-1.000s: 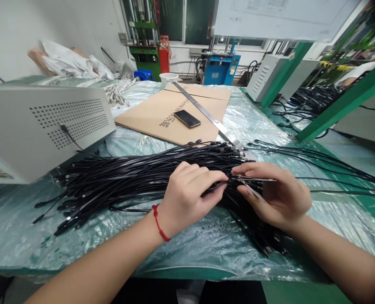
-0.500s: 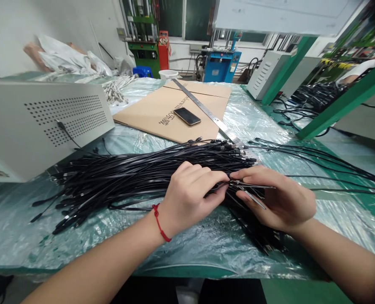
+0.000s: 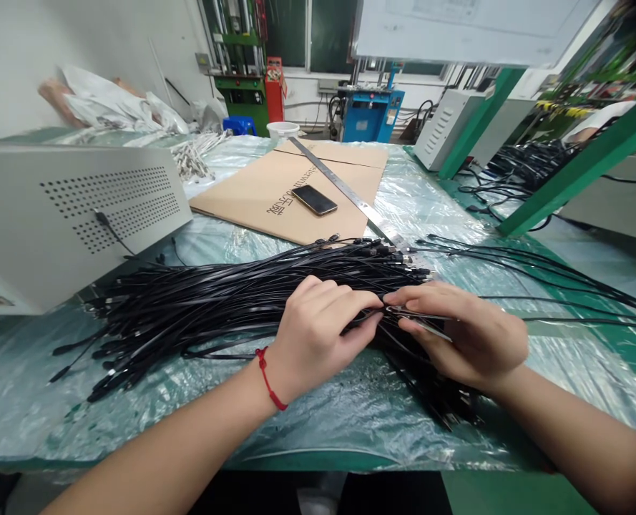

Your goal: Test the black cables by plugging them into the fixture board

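My left hand (image 3: 318, 332), with a red cord bracelet at the wrist, is closed, pinching a black cable (image 3: 368, 315) between thumb and fingers. Just to its right, my right hand (image 3: 468, 332) is closed around a small plier-like metal tool (image 3: 425, 316) with two slim handles. The tool's tip meets the cable right by my left fingertips; the exact contact is too small to make out. Beneath and behind both hands lies a thick bundle of black cables (image 3: 215, 286) with plugs at their ends. More plug ends (image 3: 449, 411) poke out below my right hand.
A phone (image 3: 314, 199) and a steel ruler (image 3: 333, 179) lie on a flat cardboard sheet (image 3: 237, 197). To the left stands a perforated grey metal box (image 3: 81, 222). Loose cables (image 3: 537, 268) run off right, near a green post (image 3: 580, 164). Plastic film (image 3: 307, 422) covers the table.
The tool's two handles have come closer together as my right hand squeezed. Both hands stay at nearly the same spot on the cable. The view has shifted slightly.
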Available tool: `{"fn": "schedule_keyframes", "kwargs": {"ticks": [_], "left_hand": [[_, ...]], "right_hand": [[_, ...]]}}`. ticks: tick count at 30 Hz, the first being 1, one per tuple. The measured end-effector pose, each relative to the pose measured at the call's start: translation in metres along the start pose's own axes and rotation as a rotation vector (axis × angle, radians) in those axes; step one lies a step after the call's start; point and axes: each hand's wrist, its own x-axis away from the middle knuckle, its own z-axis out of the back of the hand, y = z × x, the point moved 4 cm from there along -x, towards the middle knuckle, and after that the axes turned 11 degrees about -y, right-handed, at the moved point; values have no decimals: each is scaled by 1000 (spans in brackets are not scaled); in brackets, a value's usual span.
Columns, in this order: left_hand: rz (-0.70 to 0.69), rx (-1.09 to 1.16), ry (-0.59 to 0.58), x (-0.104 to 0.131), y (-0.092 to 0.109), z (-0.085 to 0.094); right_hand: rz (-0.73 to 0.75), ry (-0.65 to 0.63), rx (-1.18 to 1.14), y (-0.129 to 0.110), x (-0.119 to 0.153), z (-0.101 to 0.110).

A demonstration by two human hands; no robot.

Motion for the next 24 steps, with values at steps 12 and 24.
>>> {"fn": "schedule_keyframes", "kwargs": {"ticks": [12, 24], "left_hand": [[-87, -50, -39, 1, -4, 2], [-93, -37, 0, 5, -2, 1]], "right_hand": [[-569, -10, -723, 24, -3, -16], [-21, 69, -27, -3, 6, 0]]}}
